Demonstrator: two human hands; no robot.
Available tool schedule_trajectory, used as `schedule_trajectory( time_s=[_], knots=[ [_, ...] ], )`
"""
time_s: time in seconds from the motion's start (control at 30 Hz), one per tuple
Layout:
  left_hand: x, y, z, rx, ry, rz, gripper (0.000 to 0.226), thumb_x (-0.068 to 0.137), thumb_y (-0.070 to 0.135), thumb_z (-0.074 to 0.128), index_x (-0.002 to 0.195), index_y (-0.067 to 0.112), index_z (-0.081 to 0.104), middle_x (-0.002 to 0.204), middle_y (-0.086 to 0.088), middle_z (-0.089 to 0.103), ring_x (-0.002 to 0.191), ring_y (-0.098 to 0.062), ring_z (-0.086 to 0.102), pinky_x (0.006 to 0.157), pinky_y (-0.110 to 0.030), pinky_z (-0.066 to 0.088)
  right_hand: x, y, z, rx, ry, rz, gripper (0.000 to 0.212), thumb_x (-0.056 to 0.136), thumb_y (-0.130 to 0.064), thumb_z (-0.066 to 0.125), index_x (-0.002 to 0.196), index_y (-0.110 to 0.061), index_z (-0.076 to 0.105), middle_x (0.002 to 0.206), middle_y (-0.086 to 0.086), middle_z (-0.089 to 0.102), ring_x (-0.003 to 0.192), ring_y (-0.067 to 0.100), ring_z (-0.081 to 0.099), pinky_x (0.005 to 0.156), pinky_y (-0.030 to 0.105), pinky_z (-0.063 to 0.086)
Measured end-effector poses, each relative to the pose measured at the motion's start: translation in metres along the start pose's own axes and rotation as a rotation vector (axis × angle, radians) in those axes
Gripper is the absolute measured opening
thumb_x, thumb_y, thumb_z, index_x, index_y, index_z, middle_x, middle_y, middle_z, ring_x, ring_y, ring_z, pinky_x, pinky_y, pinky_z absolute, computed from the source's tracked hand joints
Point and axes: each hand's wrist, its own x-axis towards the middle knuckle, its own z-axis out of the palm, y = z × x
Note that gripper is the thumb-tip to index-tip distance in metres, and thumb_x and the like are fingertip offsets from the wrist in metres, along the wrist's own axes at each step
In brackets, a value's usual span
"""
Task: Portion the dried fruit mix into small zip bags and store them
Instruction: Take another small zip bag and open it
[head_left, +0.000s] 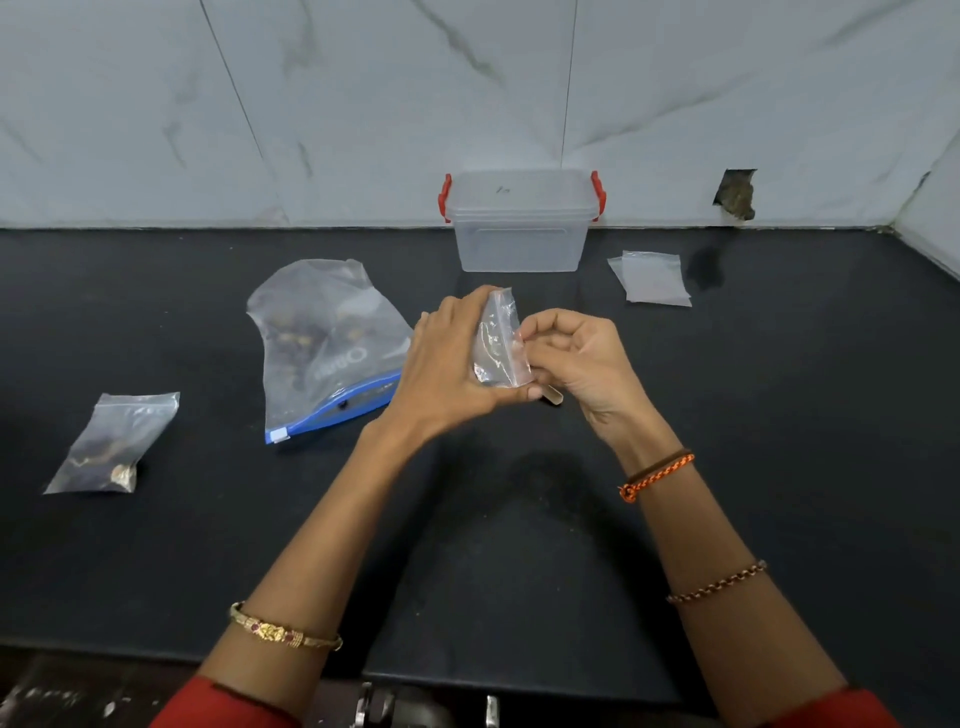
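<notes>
Both hands hold one small clear zip bag (500, 340) above the middle of the black counter. My left hand (447, 364) cups it from the left and my right hand (576, 358) pinches its right edge. The bag looks empty. A pale, spoon-like handle (551, 396) pokes out under my right hand. The large zip bag of dried fruit mix (327, 343), with a blue slider strip, lies to the left of my hands. A small filled zip bag (111, 441) lies at the far left.
A clear plastic storage box (521, 223) with red clips and its lid on stands at the back against the marble wall. Flat empty small zip bags (652, 276) lie to its right. The counter's front edge (519, 680) runs just below my forearms.
</notes>
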Motion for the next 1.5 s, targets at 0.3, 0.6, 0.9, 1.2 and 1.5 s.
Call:
schedule_trajectory(
  time_s=[0.3,0.6,0.9,1.2,1.5],
  knots=[
    [0.006,-0.008,-0.016,-0.273,-0.225,-0.091,0.071,0.047,0.063,0.07,0.109,0.036,0.046,0.113,0.011,0.056,0.108,-0.011,0.055,0.097,-0.037,0.047,0.012,0.013,-0.008,-0.706,-0.01,-0.407,0.019,0.085,-0.02,0.062,0.101,-0.018,0.073,0.09,-0.006,0.057,0.086,0.011,0.048,0.073,0.013,0.036],
    [0.01,-0.006,-0.02,-0.327,-0.402,-0.088,0.066,0.051,0.049,0.077,0.107,0.02,0.06,0.102,0.003,0.068,0.101,-0.011,0.064,0.097,-0.04,0.048,0.03,0.007,0.001,-1.007,0.009,-0.893,0.022,0.071,-0.007,0.071,0.069,-0.028,0.075,0.117,0.011,0.061,0.109,0.022,0.037,0.079,0.037,0.031],
    [0.011,-0.011,-0.019,-0.329,-0.248,-0.049,0.075,0.035,0.045,0.083,0.101,0.022,0.058,0.098,0.001,0.068,0.092,-0.018,0.066,0.087,-0.044,0.052,0.032,0.003,0.004,-1.2,-0.103,-0.905,0.015,0.069,-0.038,0.07,0.081,-0.03,0.072,0.14,0.004,0.035,0.116,0.026,0.031,0.084,0.038,0.025],
    [0.013,-0.013,-0.022,-0.271,-0.175,-0.051,0.1,0.029,0.035,0.092,0.117,0.033,0.045,0.07,0.011,0.063,0.081,-0.006,0.061,0.076,-0.019,0.046,0.036,0.002,0.006,-1.205,-0.082,-1.073,0.011,0.072,-0.027,0.072,0.082,-0.031,0.071,0.138,0.002,0.027,0.115,0.024,0.038,0.082,0.042,0.036],
    [0.01,-0.009,-0.019,-0.196,-0.195,-0.037,0.056,0.038,0.059,0.076,0.079,0.022,0.067,0.073,0.0,0.069,0.073,-0.015,0.064,0.073,-0.039,0.052,0.031,0.006,0.003,-0.944,-0.015,-0.944,0.016,0.072,-0.013,0.068,0.08,-0.025,0.075,0.128,0.005,0.049,0.107,0.019,0.045,0.084,0.027,0.035]
  ],
)
